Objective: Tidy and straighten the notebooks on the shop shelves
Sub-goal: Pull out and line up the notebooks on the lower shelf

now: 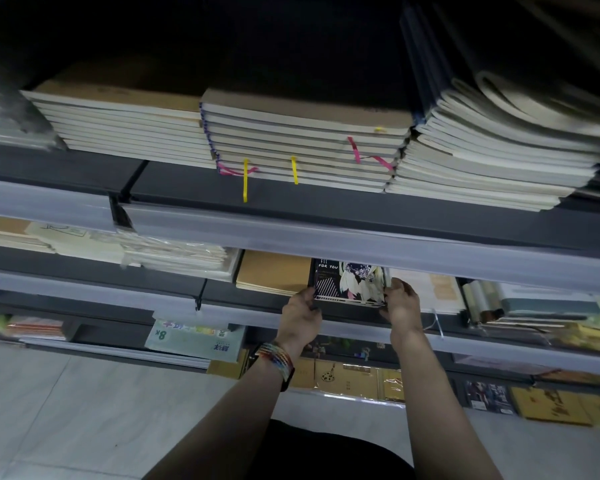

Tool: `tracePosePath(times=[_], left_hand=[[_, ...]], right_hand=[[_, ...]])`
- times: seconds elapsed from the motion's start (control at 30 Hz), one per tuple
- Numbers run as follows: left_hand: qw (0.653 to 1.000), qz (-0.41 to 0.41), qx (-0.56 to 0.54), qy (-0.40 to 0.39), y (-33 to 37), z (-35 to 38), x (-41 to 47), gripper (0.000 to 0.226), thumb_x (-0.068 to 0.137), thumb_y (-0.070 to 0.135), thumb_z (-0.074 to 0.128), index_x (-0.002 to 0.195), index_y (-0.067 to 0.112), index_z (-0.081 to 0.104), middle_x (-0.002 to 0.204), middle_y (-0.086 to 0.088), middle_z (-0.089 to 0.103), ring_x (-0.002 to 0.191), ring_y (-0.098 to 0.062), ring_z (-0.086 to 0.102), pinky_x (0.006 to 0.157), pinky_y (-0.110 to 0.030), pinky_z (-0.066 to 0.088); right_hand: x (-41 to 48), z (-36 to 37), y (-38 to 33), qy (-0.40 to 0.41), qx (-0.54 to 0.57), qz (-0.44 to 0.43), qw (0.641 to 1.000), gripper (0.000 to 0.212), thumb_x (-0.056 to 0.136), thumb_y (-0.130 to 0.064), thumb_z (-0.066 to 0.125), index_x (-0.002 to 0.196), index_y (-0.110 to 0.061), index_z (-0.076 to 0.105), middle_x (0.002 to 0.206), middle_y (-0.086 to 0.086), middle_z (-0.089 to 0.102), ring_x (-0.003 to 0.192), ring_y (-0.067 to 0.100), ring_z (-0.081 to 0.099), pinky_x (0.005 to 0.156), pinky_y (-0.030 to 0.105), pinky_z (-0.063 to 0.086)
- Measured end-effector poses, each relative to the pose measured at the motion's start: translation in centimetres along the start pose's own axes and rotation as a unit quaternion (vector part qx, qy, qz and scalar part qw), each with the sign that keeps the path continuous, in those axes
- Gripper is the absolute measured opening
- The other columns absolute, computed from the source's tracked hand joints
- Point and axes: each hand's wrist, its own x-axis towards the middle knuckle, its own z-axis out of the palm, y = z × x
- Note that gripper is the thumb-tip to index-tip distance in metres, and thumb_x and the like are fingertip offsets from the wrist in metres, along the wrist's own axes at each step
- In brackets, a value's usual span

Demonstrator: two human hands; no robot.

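A small stack of dark notebooks (349, 282) with a "FOR YOU" floral cover lies on the second shelf (264, 303), partly hidden under the shelf edge above. My left hand (300, 315) grips the stack's near left corner. My right hand (400, 303) grips its right side, fingers curled over the edge. A brown kraft notebook stack (274, 273) sits right beside it on the left, and pale notebooks (430, 291) lie to its right.
The top shelf (326, 199) carries kraft notebook stacks (302, 143) with coloured ribbons and slumped grey-covered notebooks (499, 147). Wrapped paper packs (174, 252) lie at the left of the second shelf. Lower shelves hold a green pack (191, 337) and gold-wrapped items (357, 379). Tiled floor below.
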Motion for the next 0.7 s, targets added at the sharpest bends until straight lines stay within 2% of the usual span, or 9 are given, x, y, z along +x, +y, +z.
tracePosePath(times=[0.07, 0.1, 0.17, 0.2, 0.23, 0.4, 0.47, 0.57, 0.7], left_hand=[[1.000, -0.002, -0.001, -0.002, 0.0, 0.1, 0.1, 0.052, 0.099, 0.004, 0.048, 0.149, 0.018, 0.041, 0.150, -0.003, 0.047, 0.128, -0.016, 0.053, 0.086, -0.004, 0.033], [1.000, -0.002, -0.002, -0.005, 0.0, 0.2, 0.2, 0.053, 0.099, 0.003, 0.048, 0.149, 0.018, 0.040, 0.151, -0.004, 0.046, 0.125, -0.015, 0.055, 0.086, -0.003, 0.034], [1.000, -0.001, -0.011, -0.008, 0.1, 0.3, 0.3, 0.055, 0.099, 0.003, 0.048, 0.151, 0.018, 0.038, 0.151, -0.004, 0.046, 0.098, -0.005, 0.059, 0.069, 0.005, 0.037], [1.000, 0.000, -0.017, -0.007, 0.2, 0.4, 0.3, 0.055, 0.099, 0.003, 0.047, 0.151, 0.019, 0.038, 0.151, -0.004, 0.046, 0.085, 0.001, 0.054, 0.059, 0.005, 0.037], [1.000, 0.001, -0.020, -0.006, 0.2, 0.5, 0.4, 0.056, 0.099, 0.003, 0.047, 0.152, 0.020, 0.037, 0.151, -0.005, 0.046, 0.080, 0.002, 0.051, 0.057, 0.004, 0.037], [1.000, 0.001, -0.011, -0.003, 0.7, 0.5, 0.3, 0.057, 0.100, 0.004, 0.046, 0.153, 0.021, 0.033, 0.149, -0.006, 0.046, 0.094, -0.002, 0.050, 0.061, 0.003, 0.037], [1.000, 0.001, -0.007, -0.002, 0.8, 0.5, 0.2, 0.056, 0.100, 0.003, 0.046, 0.152, 0.020, 0.034, 0.147, -0.006, 0.048, 0.106, -0.010, 0.052, 0.067, 0.003, 0.037], [1.000, 0.000, -0.006, 0.000, 0.8, 0.6, 0.0, 0.053, 0.100, 0.002, 0.046, 0.150, 0.018, 0.039, 0.145, -0.006, 0.051, 0.120, -0.014, 0.053, 0.088, -0.010, 0.034], [1.000, -0.005, -0.007, 0.007, 0.8, 0.7, 0.0, 0.048, 0.100, 0.000, 0.045, 0.145, 0.016, 0.044, 0.140, -0.005, 0.054, 0.121, -0.016, 0.054, 0.091, -0.013, 0.034]], right_hand=[[-0.2, 0.1, 0.1, -0.002, 0.002, -0.003, 1.000, 0.039, 0.107, -0.035, 0.036, 0.135, -0.013, 0.050, 0.137, 0.013, 0.055, 0.126, 0.036, 0.050, 0.110, 0.053, 0.040], [-0.3, 0.2, 0.0, -0.002, 0.003, -0.003, 1.000, 0.039, 0.107, -0.035, 0.035, 0.135, -0.013, 0.050, 0.138, 0.013, 0.055, 0.127, 0.036, 0.050, 0.111, 0.052, 0.039], [-0.3, 0.2, 0.0, -0.005, 0.011, 0.001, 1.000, 0.039, 0.107, -0.035, 0.035, 0.136, -0.014, 0.049, 0.138, 0.012, 0.055, 0.128, 0.035, 0.049, 0.111, 0.052, 0.039], [-0.1, 0.2, 0.0, -0.006, 0.014, 0.004, 1.000, 0.039, 0.107, -0.035, 0.035, 0.137, -0.014, 0.049, 0.138, 0.012, 0.055, 0.128, 0.035, 0.049, 0.111, 0.052, 0.039], [-0.1, 0.1, -0.1, -0.007, 0.016, 0.007, 1.000, 0.039, 0.107, -0.035, 0.036, 0.137, -0.014, 0.050, 0.137, 0.012, 0.055, 0.128, 0.035, 0.049, 0.111, 0.052, 0.040], [0.7, -0.2, -0.2, -0.015, 0.046, 0.021, 0.999, 0.024, 0.106, -0.021, 0.032, 0.119, -0.017, 0.052, 0.133, 0.012, 0.058, 0.114, 0.030, 0.053, 0.104, 0.048, 0.048], [0.8, -0.3, 0.1, -0.021, 0.051, 0.014, 0.998, 0.022, 0.107, -0.021, 0.032, 0.117, -0.020, 0.051, 0.134, 0.012, 0.057, 0.122, 0.031, 0.052, 0.107, 0.048, 0.045], [0.3, 0.0, 0.4, -0.033, 0.048, 0.006, 0.998, 0.022, 0.107, -0.029, 0.036, 0.120, -0.019, 0.052, 0.136, 0.010, 0.056, 0.129, 0.031, 0.048, 0.114, 0.049, 0.036], [0.2, 0.4, 0.2, -0.042, 0.068, 0.006, 0.997, 0.022, 0.107, -0.030, 0.039, 0.117, -0.017, 0.054, 0.137, 0.011, 0.056, 0.129, 0.032, 0.049, 0.115, 0.050, 0.035]])
